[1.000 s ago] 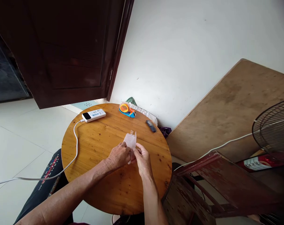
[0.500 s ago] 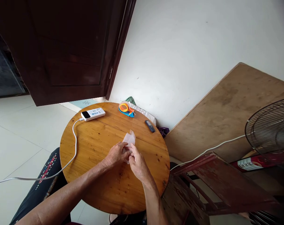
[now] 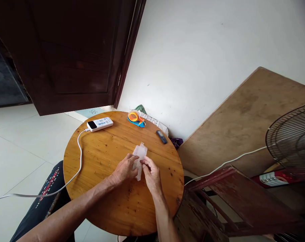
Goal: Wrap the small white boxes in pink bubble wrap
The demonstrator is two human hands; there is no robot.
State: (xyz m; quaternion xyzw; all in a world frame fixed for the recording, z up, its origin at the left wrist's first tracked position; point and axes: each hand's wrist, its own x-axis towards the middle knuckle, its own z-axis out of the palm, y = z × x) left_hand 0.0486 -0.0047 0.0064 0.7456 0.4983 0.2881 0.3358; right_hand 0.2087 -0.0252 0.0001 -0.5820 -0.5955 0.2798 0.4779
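Note:
Over the middle of a round wooden table (image 3: 99,158), both my hands hold a small whitish translucent wrapper or plastic piece (image 3: 139,155). My left hand (image 3: 124,169) pinches its left lower edge with curled fingers. My right hand (image 3: 150,174) pinches its right side, thumb and forefinger closed on it. The piece sticks up beyond my fingertips, and its lower part is hidden between my hands.
At the table's far side lie a white power bank (image 3: 100,124) with a white cable (image 3: 78,158), an orange and blue tape dispenser (image 3: 135,118) and a small dark stick (image 3: 162,136). A red wooden chair (image 3: 233,198), a leaning board (image 3: 243,121) and a fan (image 3: 291,141) stand right.
The whitish piece went from raised to lowered and folded small, and now stands longer and flatter between my fingers. My hands stayed over the table's middle.

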